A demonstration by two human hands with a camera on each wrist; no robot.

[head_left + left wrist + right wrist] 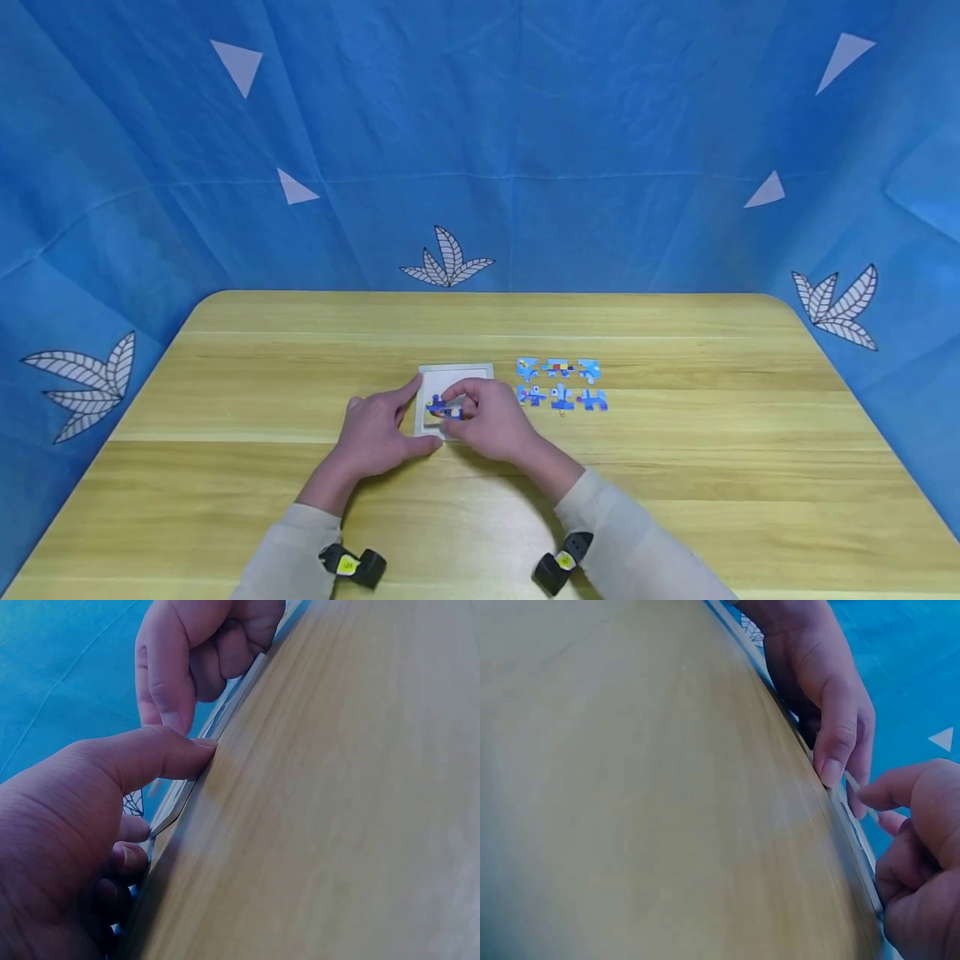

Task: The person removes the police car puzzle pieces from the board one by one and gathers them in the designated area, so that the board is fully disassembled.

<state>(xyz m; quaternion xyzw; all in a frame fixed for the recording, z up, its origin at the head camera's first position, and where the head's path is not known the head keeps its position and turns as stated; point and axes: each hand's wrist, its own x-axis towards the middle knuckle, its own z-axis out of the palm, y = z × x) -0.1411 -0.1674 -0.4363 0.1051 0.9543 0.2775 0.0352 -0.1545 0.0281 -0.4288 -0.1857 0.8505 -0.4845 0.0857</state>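
Note:
A shallow white puzzle tray lies on the table. My left hand holds it at its left side, with the index finger by the far left corner and the thumb on the near edge. Over the tray, my right hand pinches a blue jigsaw piece between thumb and index finger. The piece is tilted; its thin edge shows in the right wrist view. Fingers hide part of it, so I cannot tell whether a second piece lies against it. In the left wrist view, the left thumb presses the tray's edge.
Several loose jigsaw pieces lie in two rows to the right of the tray. The wooden table reaches back to a blue curtain with white leaf and triangle prints. Each sleeve carries a black wrist camera.

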